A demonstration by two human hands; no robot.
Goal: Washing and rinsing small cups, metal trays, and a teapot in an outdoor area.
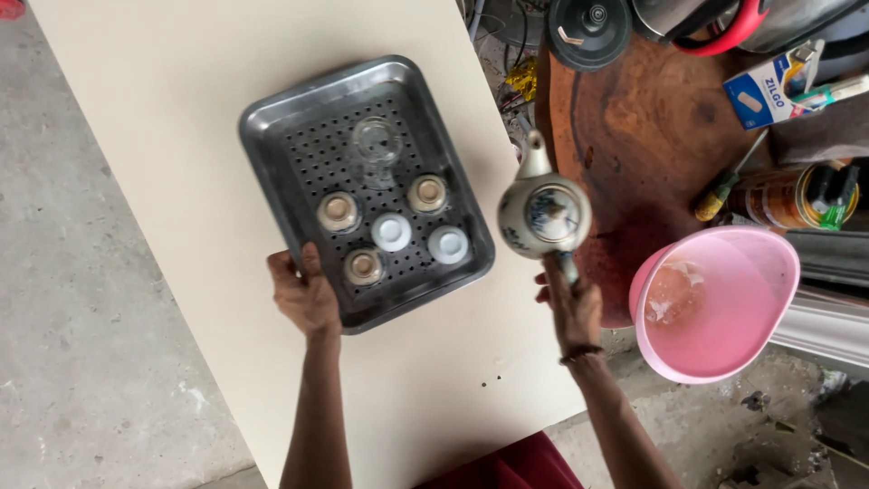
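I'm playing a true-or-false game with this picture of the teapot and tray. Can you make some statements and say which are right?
1. The right hand holds the teapot by its handle. True.
2. The left hand grips the pink basin. False: it holds the metal tray by its edge.
3. Small cups sit on the tray. True.
4. The teapot stands on the tray. False: it is held beside it.
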